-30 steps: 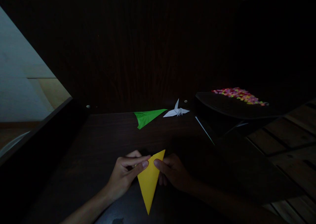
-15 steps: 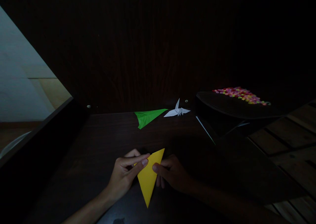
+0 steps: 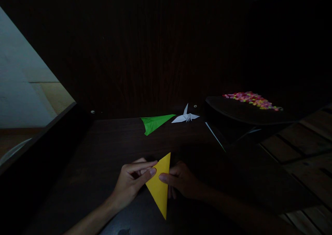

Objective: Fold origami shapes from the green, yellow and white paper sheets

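Observation:
A folded yellow sheet of paper (image 3: 160, 190) is held between both hands above the dark tabletop, one point up and one long point down toward me. My left hand (image 3: 132, 179) pinches its left edge, thumb on the front face and fingers behind. On the right edge, my right hand (image 3: 183, 181) is closed with its thumb pressed on the front; its other fingers are partly hidden behind the paper. Beyond the hands lie a green paper plane (image 3: 156, 123) and a white origami crane (image 3: 185, 117).
A dark upright panel (image 3: 129, 55) rises behind the tabletop (image 3: 109, 141). On a rounded shelf (image 3: 228, 112) at the right lies a pile of small pink, red and yellow pieces (image 3: 254, 99). A thin white strip (image 3: 215, 136) lies below that shelf. Wooden slats (image 3: 303, 152) show at far right.
The yellow paper has turned in my hands: its lower point has swung to the right and its upper point has shifted slightly left. Both hands keep their grip.

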`<state>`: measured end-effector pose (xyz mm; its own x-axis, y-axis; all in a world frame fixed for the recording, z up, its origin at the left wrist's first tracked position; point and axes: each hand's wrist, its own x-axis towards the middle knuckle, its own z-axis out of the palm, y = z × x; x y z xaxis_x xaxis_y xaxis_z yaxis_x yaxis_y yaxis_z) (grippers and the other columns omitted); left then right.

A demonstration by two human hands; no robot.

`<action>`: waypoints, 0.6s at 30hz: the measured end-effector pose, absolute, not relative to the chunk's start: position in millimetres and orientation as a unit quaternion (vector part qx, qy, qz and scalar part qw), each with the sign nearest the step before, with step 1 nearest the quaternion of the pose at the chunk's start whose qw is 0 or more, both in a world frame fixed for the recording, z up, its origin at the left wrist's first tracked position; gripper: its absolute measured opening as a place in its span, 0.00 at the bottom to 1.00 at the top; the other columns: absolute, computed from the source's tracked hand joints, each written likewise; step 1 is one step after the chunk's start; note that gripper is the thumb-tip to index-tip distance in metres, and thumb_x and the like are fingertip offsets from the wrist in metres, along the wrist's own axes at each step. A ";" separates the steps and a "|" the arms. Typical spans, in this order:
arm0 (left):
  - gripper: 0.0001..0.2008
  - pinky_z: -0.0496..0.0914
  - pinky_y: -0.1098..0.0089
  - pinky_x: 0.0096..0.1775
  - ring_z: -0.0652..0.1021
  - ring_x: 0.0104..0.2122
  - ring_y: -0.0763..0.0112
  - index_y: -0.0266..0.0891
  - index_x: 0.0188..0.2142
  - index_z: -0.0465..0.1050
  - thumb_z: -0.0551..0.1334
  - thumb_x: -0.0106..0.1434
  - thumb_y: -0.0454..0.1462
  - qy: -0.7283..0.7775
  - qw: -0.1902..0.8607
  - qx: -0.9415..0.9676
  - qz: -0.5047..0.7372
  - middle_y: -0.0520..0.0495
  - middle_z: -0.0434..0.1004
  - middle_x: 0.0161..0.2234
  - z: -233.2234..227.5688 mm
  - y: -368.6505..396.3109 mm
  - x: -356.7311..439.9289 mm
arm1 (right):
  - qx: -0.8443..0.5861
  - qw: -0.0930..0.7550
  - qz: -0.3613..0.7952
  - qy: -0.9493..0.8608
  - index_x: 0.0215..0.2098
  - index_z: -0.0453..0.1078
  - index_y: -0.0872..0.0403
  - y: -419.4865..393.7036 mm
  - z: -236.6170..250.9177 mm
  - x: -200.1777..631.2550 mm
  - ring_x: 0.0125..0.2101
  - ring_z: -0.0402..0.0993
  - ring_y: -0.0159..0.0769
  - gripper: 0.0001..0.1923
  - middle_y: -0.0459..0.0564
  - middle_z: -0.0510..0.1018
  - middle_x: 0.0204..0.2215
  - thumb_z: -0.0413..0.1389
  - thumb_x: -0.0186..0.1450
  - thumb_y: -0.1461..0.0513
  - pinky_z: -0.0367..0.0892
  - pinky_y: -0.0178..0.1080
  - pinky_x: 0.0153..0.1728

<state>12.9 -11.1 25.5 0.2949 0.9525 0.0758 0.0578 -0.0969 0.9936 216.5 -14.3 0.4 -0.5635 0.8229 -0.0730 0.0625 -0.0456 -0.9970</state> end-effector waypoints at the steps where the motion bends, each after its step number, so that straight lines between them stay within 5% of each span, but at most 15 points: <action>1: 0.14 0.61 0.73 0.25 0.67 0.23 0.74 0.40 0.44 0.83 0.68 0.59 0.41 0.414 0.542 0.598 0.421 0.51 0.68 0.24 24.6 -10.8 13.2 | -0.358 0.298 0.631 -0.620 0.20 0.70 0.57 -12.4 -0.3 218.7 0.12 0.65 0.26 0.29 0.45 0.71 0.13 0.53 0.65 0.43 0.58 0.28 0.12; 6: 0.24 0.60 0.74 0.26 0.64 0.22 0.77 0.38 0.54 0.76 0.68 0.59 0.41 0.411 0.612 0.578 0.351 0.55 0.66 0.22 22.6 -8.4 11.7 | -0.324 0.266 0.626 -0.657 0.17 0.67 0.57 -1.4 -0.1 232.0 0.13 0.65 0.26 0.28 0.44 0.69 0.13 0.56 0.66 0.46 0.56 0.27 0.14; 12: 0.14 0.59 0.74 0.24 0.66 0.21 0.76 0.34 0.31 0.81 0.67 0.60 0.45 0.398 0.631 0.618 0.249 0.51 0.70 0.21 28.3 -7.5 7.9 | -0.284 0.238 0.566 -0.737 0.15 0.62 0.56 4.3 3.2 237.9 0.13 0.58 0.23 0.28 0.40 0.63 0.11 0.55 0.67 0.49 0.50 0.28 0.15; 18: 0.16 0.61 0.73 0.25 0.68 0.22 0.74 0.35 0.24 0.76 0.66 0.59 0.46 0.438 0.571 0.619 0.315 0.51 0.70 0.20 34.1 -6.3 7.4 | -0.346 0.299 0.500 -0.736 0.15 0.58 0.55 4.5 8.5 235.0 0.17 0.52 0.24 0.26 0.38 0.56 0.14 0.58 0.64 0.50 0.47 0.31 0.18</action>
